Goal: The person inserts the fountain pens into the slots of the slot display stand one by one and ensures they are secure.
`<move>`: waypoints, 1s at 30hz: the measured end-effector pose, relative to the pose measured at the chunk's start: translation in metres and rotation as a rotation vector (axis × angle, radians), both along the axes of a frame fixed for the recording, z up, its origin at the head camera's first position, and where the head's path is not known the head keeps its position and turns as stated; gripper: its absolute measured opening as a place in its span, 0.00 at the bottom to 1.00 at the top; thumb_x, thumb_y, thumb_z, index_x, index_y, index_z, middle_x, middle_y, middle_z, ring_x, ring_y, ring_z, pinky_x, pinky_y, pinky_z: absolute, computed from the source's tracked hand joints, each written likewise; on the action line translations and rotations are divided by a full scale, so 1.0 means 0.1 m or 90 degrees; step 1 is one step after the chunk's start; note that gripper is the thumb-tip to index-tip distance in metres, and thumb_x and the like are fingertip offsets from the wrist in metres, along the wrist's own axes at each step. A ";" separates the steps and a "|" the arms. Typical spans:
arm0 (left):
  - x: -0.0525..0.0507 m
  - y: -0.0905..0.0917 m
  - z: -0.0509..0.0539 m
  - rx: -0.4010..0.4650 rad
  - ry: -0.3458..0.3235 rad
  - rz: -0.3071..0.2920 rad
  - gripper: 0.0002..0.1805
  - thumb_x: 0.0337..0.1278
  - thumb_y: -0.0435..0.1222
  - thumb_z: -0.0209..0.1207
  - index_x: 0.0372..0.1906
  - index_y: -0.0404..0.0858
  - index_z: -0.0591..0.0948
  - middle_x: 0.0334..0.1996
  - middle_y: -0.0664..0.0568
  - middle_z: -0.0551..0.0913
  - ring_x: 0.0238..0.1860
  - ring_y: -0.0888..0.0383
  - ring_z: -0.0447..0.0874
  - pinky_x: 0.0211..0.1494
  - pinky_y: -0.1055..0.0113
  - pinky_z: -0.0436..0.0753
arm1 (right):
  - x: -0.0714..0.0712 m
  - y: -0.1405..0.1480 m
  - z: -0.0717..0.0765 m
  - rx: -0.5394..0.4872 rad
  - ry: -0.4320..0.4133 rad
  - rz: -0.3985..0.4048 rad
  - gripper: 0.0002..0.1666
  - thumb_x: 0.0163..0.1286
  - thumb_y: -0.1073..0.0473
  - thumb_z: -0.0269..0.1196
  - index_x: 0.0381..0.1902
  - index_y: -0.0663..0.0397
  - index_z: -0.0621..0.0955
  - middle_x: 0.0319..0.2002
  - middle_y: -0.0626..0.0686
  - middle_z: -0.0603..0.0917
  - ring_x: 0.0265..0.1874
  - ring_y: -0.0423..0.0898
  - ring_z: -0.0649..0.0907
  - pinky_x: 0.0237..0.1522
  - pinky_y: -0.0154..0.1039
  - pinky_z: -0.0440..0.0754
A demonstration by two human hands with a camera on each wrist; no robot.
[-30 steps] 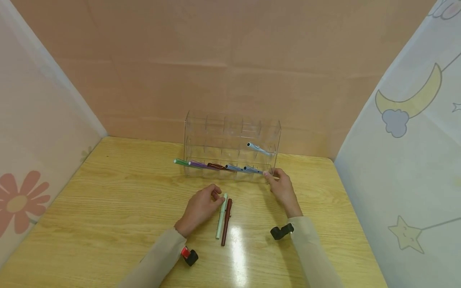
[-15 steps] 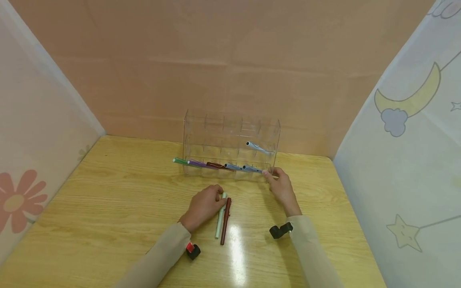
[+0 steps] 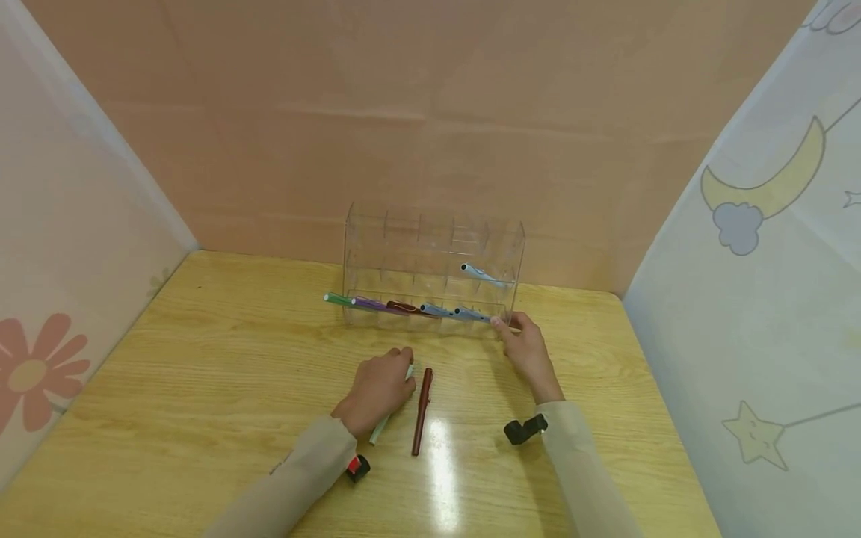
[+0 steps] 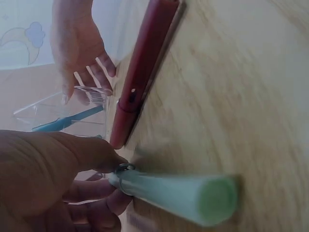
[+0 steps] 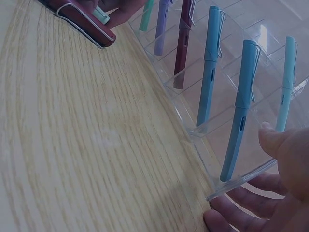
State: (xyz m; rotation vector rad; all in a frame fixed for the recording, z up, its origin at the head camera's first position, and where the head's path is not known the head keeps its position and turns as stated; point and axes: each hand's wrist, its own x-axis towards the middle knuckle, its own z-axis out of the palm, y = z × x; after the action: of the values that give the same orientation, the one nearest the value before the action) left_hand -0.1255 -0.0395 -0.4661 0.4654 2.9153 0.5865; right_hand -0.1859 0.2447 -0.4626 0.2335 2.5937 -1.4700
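My left hand (image 3: 378, 387) pinches a mint green pen (image 4: 166, 193) near its clip, thumb on one side and fingers on the other; the pen lies slanted, low over the table. Just right of it, a dark red pen (image 3: 421, 412) rests on the wood, untouched. My right hand (image 3: 529, 357) grips the lower right end of a clear acrylic pen rack (image 3: 433, 250), its thumb inside the end wall and its fingers outside. In the bottom tier lean a green pen (image 3: 336, 300), a purple pen (image 3: 368, 304), a dark red pen (image 5: 183, 48) and two blue pens (image 5: 240, 111).
One pale blue pen (image 3: 480, 274) sits in the middle tier at the right. The rack stands near the back of the wooden table (image 3: 222, 359), before a peach backdrop (image 3: 430, 112). Patterned panels rise at left and right.
My left hand has taken hold of the mint green pen and drawn it left, away from the dark red one, turning its near end leftward. The right hand stays on the rack.
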 end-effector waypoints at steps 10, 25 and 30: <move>0.02 -0.06 0.23 0.103 -0.043 0.019 0.10 0.68 0.39 0.67 0.47 0.37 0.89 0.38 0.48 0.85 0.27 0.59 0.76 0.27 0.67 0.76 | 0.01 -0.01 0.00 0.003 0.007 -0.004 0.36 0.85 0.39 0.55 0.74 0.60 0.71 0.73 0.64 0.75 0.71 0.63 0.79 0.57 0.49 0.87; 0.17 -0.25 0.98 0.163 -0.048 0.009 0.10 0.68 0.45 0.71 0.43 0.45 0.86 0.34 0.60 0.87 0.18 0.63 0.63 0.23 0.70 0.62 | 0.01 0.00 0.00 -0.001 -0.001 -0.002 0.37 0.85 0.38 0.54 0.75 0.60 0.70 0.74 0.64 0.74 0.70 0.63 0.79 0.58 0.51 0.87; 0.14 -0.36 1.28 0.183 -0.035 0.007 0.11 0.69 0.46 0.70 0.44 0.45 0.83 0.34 0.58 0.85 0.17 0.63 0.58 0.22 0.70 0.60 | 0.01 -0.01 0.01 -0.001 -0.002 -0.002 0.38 0.84 0.38 0.55 0.76 0.60 0.69 0.74 0.64 0.74 0.71 0.63 0.79 0.59 0.52 0.86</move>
State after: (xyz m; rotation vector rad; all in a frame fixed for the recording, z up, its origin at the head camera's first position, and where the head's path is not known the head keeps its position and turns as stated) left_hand -0.1117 -0.0756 -0.3385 0.4568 2.7934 1.0093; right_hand -0.1852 0.2436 -0.4621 0.2389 2.5913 -1.4708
